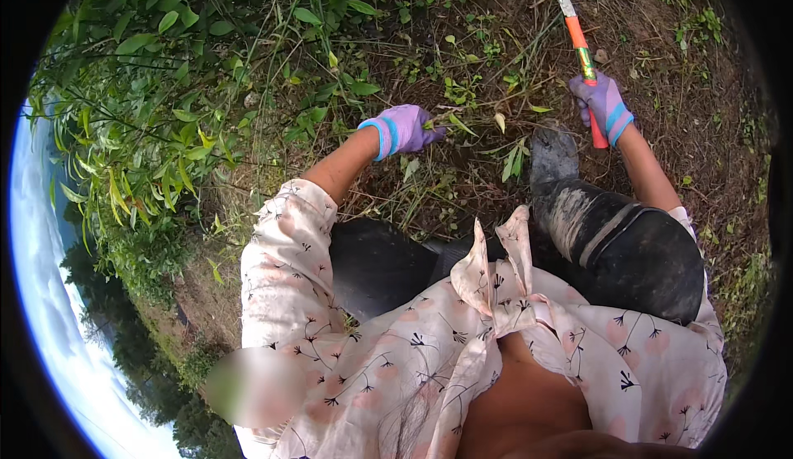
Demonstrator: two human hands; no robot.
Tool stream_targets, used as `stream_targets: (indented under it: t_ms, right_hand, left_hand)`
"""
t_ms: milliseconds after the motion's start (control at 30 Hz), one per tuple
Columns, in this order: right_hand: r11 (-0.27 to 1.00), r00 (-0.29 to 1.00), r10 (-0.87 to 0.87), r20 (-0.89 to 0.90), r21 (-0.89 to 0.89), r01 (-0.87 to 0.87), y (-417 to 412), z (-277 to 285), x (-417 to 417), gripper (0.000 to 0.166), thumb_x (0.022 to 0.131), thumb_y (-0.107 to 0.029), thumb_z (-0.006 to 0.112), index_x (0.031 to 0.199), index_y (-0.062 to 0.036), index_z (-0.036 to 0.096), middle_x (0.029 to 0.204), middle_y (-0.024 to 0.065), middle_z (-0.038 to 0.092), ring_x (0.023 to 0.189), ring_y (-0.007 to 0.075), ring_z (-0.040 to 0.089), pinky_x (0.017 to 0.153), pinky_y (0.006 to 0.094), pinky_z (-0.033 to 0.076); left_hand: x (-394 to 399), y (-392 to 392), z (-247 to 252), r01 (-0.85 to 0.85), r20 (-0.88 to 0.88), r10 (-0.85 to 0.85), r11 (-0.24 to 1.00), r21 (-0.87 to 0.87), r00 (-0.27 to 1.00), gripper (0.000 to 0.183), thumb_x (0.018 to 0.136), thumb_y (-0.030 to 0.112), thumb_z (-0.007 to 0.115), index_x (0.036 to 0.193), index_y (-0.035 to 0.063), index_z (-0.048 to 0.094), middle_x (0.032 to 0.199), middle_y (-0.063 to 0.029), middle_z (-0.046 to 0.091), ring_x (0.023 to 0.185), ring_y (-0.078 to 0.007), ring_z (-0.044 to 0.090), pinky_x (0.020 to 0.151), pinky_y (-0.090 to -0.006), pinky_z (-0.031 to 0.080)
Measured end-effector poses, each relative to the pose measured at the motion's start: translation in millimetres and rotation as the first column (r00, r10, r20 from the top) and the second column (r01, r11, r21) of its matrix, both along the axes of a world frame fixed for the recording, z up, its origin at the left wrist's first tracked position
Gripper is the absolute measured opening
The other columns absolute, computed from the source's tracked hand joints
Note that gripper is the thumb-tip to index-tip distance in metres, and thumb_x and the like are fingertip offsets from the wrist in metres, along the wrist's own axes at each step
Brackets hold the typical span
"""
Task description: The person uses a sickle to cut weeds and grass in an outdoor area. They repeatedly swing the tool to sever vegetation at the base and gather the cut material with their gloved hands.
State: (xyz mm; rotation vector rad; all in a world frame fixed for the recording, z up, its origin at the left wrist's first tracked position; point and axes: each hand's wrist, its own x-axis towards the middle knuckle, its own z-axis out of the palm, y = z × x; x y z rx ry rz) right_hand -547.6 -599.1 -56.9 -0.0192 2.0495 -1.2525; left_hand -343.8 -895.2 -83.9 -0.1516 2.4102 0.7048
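Note:
My right hand [600, 101], in a purple and pink work glove with a blue cuff, grips the orange-red handle of a sickle [576, 33]. The sickle's curved grey blade points away from me, its tip near the frame's upper edge. My left hand [410, 128], gloved alike, is closed around the base of a thin leafy weed stem [461, 111]. That stem stretches rightward over the soil, with a few narrow leaves along it. Between the hands lie low weeds and dry stalks on brown ground [489, 143].
Dense leafy shrubs [155, 75] rise on the left. My muddy black rubber boot [554, 155] rests below the right hand, the knee bent. Cut stalks [403, 205] lie before my other leg. Scattered seedlings [700, 19] grow at the upper right. Trees [142, 360] and sky show at far left.

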Motion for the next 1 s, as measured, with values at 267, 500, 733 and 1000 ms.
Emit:
stream_targets:
  t_ms: [267,500,733,1000]
  right_hand:
    - [0.915,0.903,0.403,-0.148,0.074,-0.396,-48,22,31,0.014,0.081,-0.015,0.059,0.081,-0.0059,0.048,0.057,0.0007,0.046,0.039,0.0117,0.045,0.037,0.0277,0.039]
    - [0.563,0.637,0.769,-0.049,0.523,-0.639,-103,41,74,0.025,0.081,-0.018,0.058,0.096,0.0004,0.055,0.063,0.01,0.059,0.045,0.0196,0.059,0.043,0.0353,0.048]
    - [0.451,0.52,0.85,-0.081,0.623,-0.64,-137,69,92,0.026,0.079,-0.016,0.058,0.095,0.0031,0.057,0.063,0.0125,0.06,0.047,0.023,0.061,0.044,0.0353,0.049]
    - [0.968,0.97,0.228,-0.086,0.131,-0.216,-192,9,50,0.017,0.078,-0.015,0.059,0.083,-0.0006,0.05,0.059,0.0058,0.052,0.042,0.0157,0.05,0.039,0.0342,0.042]
  left_hand:
    - [320,-143,-46,-0.165,0.373,0.547,0.7,-0.695,0.75,0.031,0.083,0.021,0.049,0.106,0.0066,0.066,0.114,-0.0158,0.061,0.108,-0.0315,0.058,0.087,-0.0417,0.047]
    - [425,-58,-59,-0.481,0.35,0.769,0.618,-0.622,0.535,0.033,0.082,0.025,0.056,0.105,0.0024,0.064,0.116,-0.0188,0.058,0.11,-0.0337,0.055,0.091,-0.0402,0.045]
    - [364,-78,-35,-0.512,0.227,0.649,0.73,-0.452,0.726,0.052,0.076,0.041,0.063,0.112,0.0035,0.06,0.11,-0.0213,0.061,0.107,-0.0361,0.056,0.09,-0.0409,0.045]
    - [205,-69,37,-0.3,-0.095,0.285,0.919,-0.255,0.954,0.058,0.079,0.043,0.061,0.126,0.0108,0.049,0.122,-0.0203,0.054,0.112,-0.0367,0.052,0.096,-0.0415,0.041]
